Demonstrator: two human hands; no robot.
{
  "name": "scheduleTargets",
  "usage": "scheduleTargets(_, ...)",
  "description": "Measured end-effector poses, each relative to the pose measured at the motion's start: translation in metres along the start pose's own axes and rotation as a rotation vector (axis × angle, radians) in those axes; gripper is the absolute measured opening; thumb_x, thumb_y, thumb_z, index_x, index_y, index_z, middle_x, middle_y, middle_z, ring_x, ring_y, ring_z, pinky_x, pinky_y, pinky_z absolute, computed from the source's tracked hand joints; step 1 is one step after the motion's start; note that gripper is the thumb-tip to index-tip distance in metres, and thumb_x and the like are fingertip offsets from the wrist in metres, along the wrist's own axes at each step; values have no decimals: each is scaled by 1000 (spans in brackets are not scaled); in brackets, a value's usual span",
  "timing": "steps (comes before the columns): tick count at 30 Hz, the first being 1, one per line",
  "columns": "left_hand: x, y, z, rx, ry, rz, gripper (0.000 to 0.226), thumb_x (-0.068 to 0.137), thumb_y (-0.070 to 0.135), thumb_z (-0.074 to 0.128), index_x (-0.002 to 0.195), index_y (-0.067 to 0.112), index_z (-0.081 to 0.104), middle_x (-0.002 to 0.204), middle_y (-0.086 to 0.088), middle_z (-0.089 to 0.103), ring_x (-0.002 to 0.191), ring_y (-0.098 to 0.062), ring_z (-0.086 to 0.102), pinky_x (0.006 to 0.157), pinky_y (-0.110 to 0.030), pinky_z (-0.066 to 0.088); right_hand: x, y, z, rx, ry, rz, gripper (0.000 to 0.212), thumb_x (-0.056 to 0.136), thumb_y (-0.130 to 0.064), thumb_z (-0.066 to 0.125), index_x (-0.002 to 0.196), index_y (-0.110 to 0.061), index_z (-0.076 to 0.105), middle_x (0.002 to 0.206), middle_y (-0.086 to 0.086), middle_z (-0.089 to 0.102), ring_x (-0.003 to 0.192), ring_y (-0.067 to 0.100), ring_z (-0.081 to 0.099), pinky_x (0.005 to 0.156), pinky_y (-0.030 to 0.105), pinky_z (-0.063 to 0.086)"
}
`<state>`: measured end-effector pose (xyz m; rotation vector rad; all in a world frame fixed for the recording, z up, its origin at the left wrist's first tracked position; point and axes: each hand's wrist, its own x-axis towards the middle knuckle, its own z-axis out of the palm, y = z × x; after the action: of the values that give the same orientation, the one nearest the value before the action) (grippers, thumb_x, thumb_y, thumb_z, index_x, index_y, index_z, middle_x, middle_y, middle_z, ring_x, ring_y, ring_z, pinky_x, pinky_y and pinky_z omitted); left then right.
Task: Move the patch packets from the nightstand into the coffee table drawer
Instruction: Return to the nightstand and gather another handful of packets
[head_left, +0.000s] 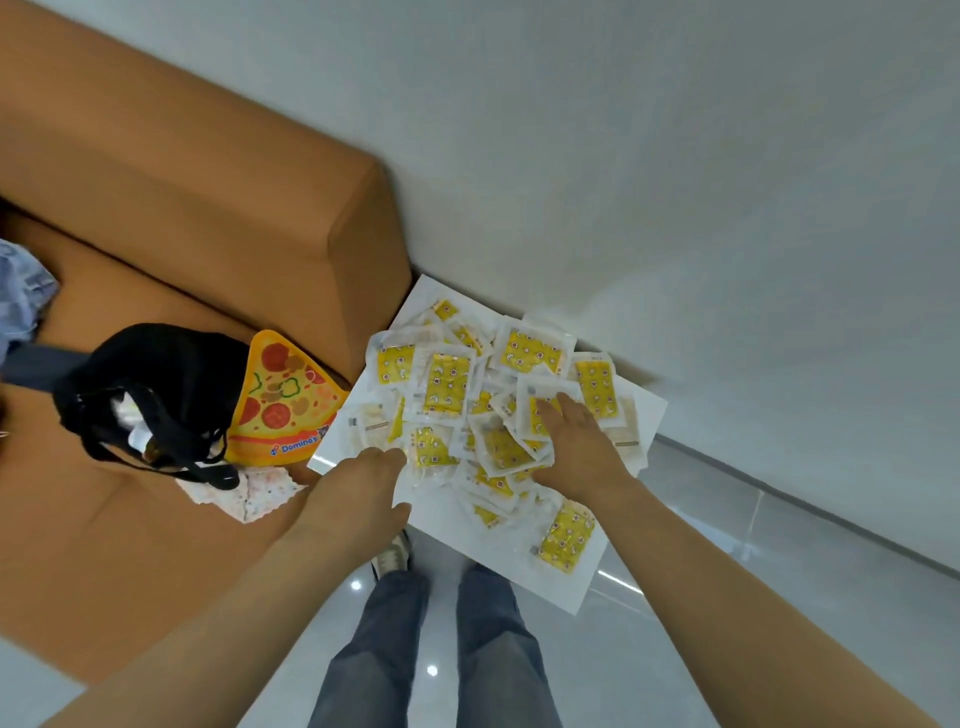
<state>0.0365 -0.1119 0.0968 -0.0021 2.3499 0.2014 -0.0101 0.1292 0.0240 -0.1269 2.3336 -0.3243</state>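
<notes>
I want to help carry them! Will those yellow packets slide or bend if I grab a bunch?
Probably slippery: the patch packets have glossy wrappers and lie in a loose, overlapping heap on the nightstand. Likely light and bendy too: they look thin and flat.

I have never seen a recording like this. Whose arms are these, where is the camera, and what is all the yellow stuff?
There is no machine here. A person wears a camera on the head, looking down, so this single picture shows their own arms, legs and a shoe. The left hand and right hand reach to a pile of yellow patch packets spread over a white nightstand by the wall. The right hand lies flat on the pile. The left hand touches its near edge, and I cannot tell whether it grips a packet. To the left is a brown sofa, with a black bag and a pizza-shaped item on it.
</notes>
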Motion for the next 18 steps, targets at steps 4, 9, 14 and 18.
scheduleTargets(4, 18, -2, 13, 17, 5, -3, 45, 90, 35, 53, 130, 19, 44, 126, -2, 53, 112, -19, 56, 87, -29, 47, 27, 8, 14, -78, -14, -48, 118, 74, -44, 77, 151, -27, -11, 158, 5, -20, 145, 35, -15, 119, 49, 12)
scheduleTargets(9, 33, -3, 24, 19, -5, 16, 44, 91, 36, 52, 131, 20, 43, 126, -2, 53, 111, -19, 56, 86, -29, 47, 49, 16, 23, -119, -67, -58, 121, 71, -45, 78, 151, -30, -12, 158, 2, -20, 145, 35, -17, 118, 53, 8)
scheduleTargets(14, 46, -6, 31, -6, -21, 18, 46, 92, 36, 51, 134, 20, 41, 128, -1, 52, 114, -18, 55, 90, -28, 47, 62, 18, 34, -60, -115, -84, 113, 73, -42, 78, 153, -27, -1, 160, 1, -8, 147, 33, -4, 118, 51, 16)
scheduleTargets(18, 56, -7, 35, -33, -24, 11, 46, 92, 35, 52, 133, 20, 41, 129, -2, 52, 115, -18, 54, 90, -28, 47, 65, 22, 37, -21, -84, -104, 103, 77, -44, 73, 153, -28, 6, 161, 0, -1, 147, 31, 2, 118, 47, 19)
